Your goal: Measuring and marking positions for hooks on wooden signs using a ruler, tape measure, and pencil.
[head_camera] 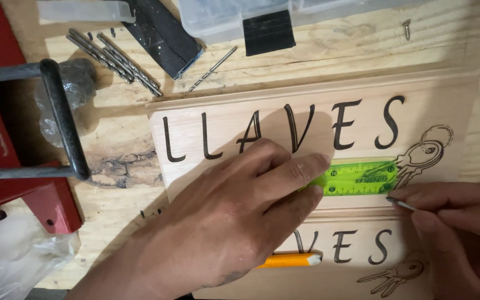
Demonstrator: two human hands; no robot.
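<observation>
A translucent green plastic ruler [356, 178] lies flat on the upper pale wooden plaque [312, 139], just under its row of dark burnt-in letters and close to the plaque's lower edge. Its long axis runs left to right, parallel to that edge, and its right end touches the burnt drawing of a bunch of keys [423, 155] near the plaque's right side.

The left hand [234, 216] comes in from the near edge of the plywood counter [118, 161] and lies palm down over the ruler's left part, fingers spread flat and pressing rather than curled around anything — it covers that end, so how far the ruler runs under it cannot be told. The right hand [456, 222] sits at the right edge of the view, pinched shut on a thin pale pencil-like marking tool [412, 207] whose tip meets the plaque just below the ruler's right end. So the ruler lies between the hands — the left upon it, the right at its free end.

A second pale wooden plaque [362, 261] with the same lettering lies nearer, partly under both hands, and an orange pencil [290, 259] rests on it beside the left wrist. Loose steel drill bits [115, 55] lie toward the counter's far left corner, next to a red metal clamp [23, 144].
</observation>
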